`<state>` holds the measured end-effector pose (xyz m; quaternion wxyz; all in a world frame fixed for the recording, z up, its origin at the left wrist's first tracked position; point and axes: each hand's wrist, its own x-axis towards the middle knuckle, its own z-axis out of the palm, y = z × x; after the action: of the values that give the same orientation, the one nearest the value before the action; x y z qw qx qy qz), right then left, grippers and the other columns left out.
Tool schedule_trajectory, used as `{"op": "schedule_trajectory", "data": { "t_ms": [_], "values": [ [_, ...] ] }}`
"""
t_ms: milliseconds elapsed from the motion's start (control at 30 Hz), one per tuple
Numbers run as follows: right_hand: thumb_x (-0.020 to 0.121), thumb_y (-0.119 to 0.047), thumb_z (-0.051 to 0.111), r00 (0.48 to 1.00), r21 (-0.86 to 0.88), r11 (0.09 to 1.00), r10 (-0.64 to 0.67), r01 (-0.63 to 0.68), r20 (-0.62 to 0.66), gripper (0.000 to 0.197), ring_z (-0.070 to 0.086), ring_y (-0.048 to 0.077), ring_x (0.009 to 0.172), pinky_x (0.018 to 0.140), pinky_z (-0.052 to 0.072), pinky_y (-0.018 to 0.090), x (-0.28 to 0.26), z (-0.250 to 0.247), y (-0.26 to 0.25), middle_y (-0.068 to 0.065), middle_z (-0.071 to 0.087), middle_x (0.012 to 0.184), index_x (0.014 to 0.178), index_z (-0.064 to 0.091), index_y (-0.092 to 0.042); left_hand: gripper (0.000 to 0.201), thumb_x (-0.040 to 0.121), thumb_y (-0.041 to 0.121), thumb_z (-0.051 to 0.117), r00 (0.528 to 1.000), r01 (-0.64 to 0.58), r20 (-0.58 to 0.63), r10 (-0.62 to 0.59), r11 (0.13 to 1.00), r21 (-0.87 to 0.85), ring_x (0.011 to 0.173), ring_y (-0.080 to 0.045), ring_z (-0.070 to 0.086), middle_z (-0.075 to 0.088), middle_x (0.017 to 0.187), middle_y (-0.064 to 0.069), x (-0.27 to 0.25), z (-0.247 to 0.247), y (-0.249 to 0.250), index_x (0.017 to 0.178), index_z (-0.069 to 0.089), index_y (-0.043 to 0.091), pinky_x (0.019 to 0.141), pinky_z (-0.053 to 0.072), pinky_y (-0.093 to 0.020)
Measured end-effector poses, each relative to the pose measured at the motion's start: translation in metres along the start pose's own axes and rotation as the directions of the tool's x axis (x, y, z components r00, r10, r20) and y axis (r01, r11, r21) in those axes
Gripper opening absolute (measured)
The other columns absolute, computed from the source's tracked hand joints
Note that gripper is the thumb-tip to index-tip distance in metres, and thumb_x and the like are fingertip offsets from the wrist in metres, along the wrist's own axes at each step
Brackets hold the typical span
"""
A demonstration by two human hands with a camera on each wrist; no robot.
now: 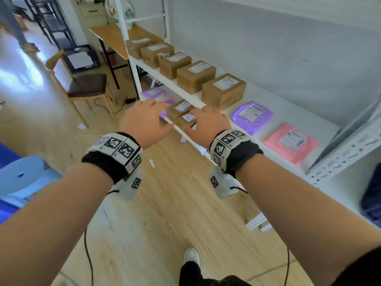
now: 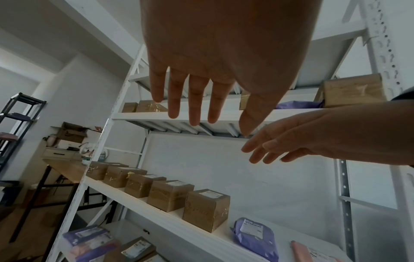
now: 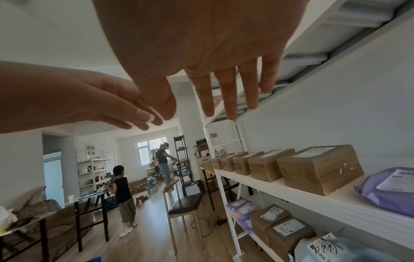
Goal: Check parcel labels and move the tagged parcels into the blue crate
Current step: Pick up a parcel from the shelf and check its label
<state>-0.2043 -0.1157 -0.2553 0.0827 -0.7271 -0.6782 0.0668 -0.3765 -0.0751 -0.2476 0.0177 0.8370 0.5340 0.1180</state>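
A white shelf (image 1: 288, 108) carries a row of several brown boxes with white labels; the nearest box (image 1: 223, 89) stands beside a purple mailer (image 1: 252, 116) and a pink mailer (image 1: 290, 142). One level down lie two small labelled boxes (image 1: 181, 109) and purple mailers (image 1: 154, 93). My left hand (image 1: 144, 118) and right hand (image 1: 206, 124) reach side by side towards the shelf's front edge, above those small boxes. In the wrist views the left hand (image 2: 201, 99) and the right hand (image 3: 215, 99) have straight, spread fingers and hold nothing. A blue crate edge (image 1: 7, 157) shows at far left.
A wooden chair (image 1: 86, 85) and a wooden table (image 1: 111, 38) stand left of the shelf, with a dark blue crate (image 1: 82, 58) holding paper behind. A pale blue stool (image 1: 22, 176) is at my left. Paper scraps and cables lie on the floor. Two people (image 3: 122, 193) work farther back.
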Motion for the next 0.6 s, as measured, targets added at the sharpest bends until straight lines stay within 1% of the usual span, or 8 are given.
{"op": "schedule_trajectory", "data": {
  "t_ms": [67,133,233,333,433,533,600],
  "values": [
    [0.091,-0.052,0.044,0.999,0.013,1.0,0.028,-0.028,0.015,0.056,0.041,0.029,0.126,0.103,0.032,0.044,0.028,0.001,0.006,0.006,0.049,0.134,0.138,0.042,-0.023,0.057,0.087,0.048,0.058,0.999,-0.027,0.032,0.026,1.0,0.003,0.119,-0.031,0.049,0.055,0.13,-0.008,0.03,0.007,-0.006,0.137,0.048,0.023,0.099,0.042,-0.046],
    [0.091,-0.051,0.045,0.998,0.025,0.998,0.05,-0.05,0.034,0.055,0.041,0.029,0.127,0.104,0.031,0.043,0.053,0.001,0.01,0.006,0.048,0.135,0.139,0.042,-0.023,0.058,0.087,0.048,0.058,0.997,-0.053,0.049,0.053,0.999,0.006,0.118,-0.031,0.049,0.056,0.131,-0.008,0.057,0.012,-0.012,0.138,0.047,0.023,0.099,0.042,-0.046],
    [0.093,-0.051,0.043,0.997,0.022,0.998,0.064,-0.066,0.046,0.054,0.039,0.029,0.129,0.106,0.03,0.043,0.085,-0.002,0.013,0.005,0.046,0.139,0.14,0.041,-0.024,0.057,0.087,0.048,0.057,0.998,-0.042,0.055,0.042,0.999,-0.005,0.12,-0.029,0.048,0.055,0.131,-0.005,0.088,0.017,-0.022,0.138,0.046,0.025,0.099,0.042,-0.045],
    [0.094,-0.05,0.042,0.995,0.027,0.996,0.085,-0.086,0.043,0.053,0.038,0.028,0.131,0.106,0.03,0.043,0.108,-0.004,0.014,0.004,0.043,0.142,0.141,0.039,-0.025,0.057,0.087,0.047,0.058,0.998,-0.044,0.051,0.045,0.999,-0.017,0.122,-0.029,0.047,0.054,0.134,-0.005,0.11,0.022,-0.031,0.138,0.047,0.024,0.1,0.042,-0.044],
    [0.093,-0.048,0.044,0.995,0.019,0.995,0.1,-0.101,0.026,0.053,0.039,0.028,0.13,0.106,0.031,0.044,0.126,-0.003,0.018,0.004,0.044,0.142,0.14,0.04,-0.024,0.055,0.087,0.047,0.056,0.995,-0.071,0.066,0.073,0.997,-0.027,0.123,-0.03,0.046,0.053,0.136,-0.004,0.136,0.027,-0.036,0.137,0.049,0.024,0.101,0.042,-0.045],
    [0.091,-0.053,0.043,0.989,0.022,0.989,0.144,-0.144,0.019,0.058,0.039,0.03,0.131,0.11,0.03,0.046,0.145,0.0,0.027,0.006,0.043,0.143,0.141,0.04,-0.023,0.056,0.085,0.052,0.054,0.989,-0.128,0.074,0.131,0.991,-0.045,0.121,-0.028,0.049,0.056,0.131,-0.003,0.166,0.035,-0.039,0.136,0.049,0.028,0.099,0.043,-0.044],
    [0.091,-0.054,0.042,0.98,0.02,0.98,0.199,-0.199,0.013,0.059,0.038,0.03,0.132,0.11,0.028,0.046,0.159,0.005,0.033,0.005,0.042,0.144,0.142,0.039,-0.025,0.056,0.085,0.051,0.055,0.98,-0.172,0.094,0.178,0.983,-0.073,0.121,-0.027,0.05,0.055,0.132,-0.003,0.186,0.043,-0.041,0.135,0.05,0.026,0.099,0.044,-0.045]
  ]
}}
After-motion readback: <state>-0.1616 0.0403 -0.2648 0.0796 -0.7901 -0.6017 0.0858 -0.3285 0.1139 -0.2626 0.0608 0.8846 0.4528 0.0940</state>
